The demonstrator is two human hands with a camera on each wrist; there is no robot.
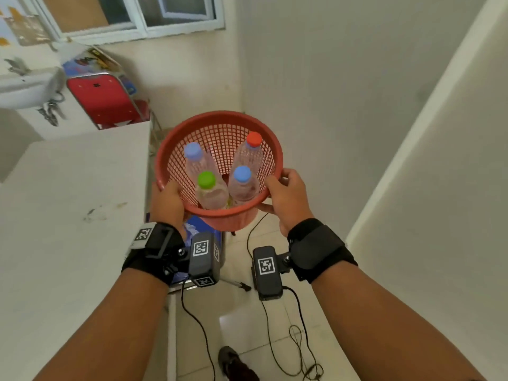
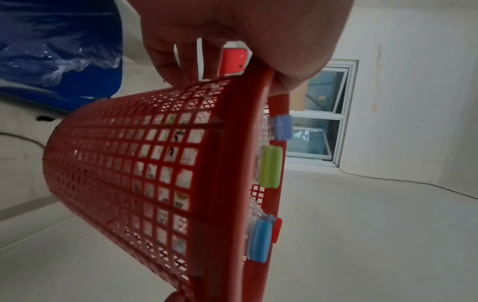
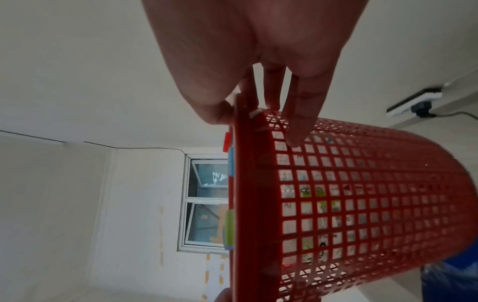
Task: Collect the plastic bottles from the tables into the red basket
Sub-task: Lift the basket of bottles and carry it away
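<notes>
Red basket point(image 1: 220, 214): round, lattice-walled plastic, held off the floor between both hands, beside the right edge of a white table point(image 1: 71, 215). Left hand point(image 1: 167, 200): grips the near-left rim, thumb inside, fingers curled down the outer wall. Right hand point(image 1: 287, 199): grips the near-right rim, thumb over the top edge, fingers pressed against the lattice outside. Contents: four clear plastic bottles standing roughly upright, close together. Green-capped bottle point(image 1: 210, 191), near left; blue-capped bottle point(image 1: 243, 184), near right, just beside it; pale-blue-capped bottle point(image 1: 196, 160), far left; red-capped bottle point(image 1: 250, 152), far right, leaning on the basket wall. Labels visible through the lattice from the wrist views but too blurred to read. Surroundings: red chair point(image 1: 103, 100) beyond the table; window point(image 1: 154, 15) above; black cables point(image 1: 277, 350) trailing over the tiled floor.
</notes>
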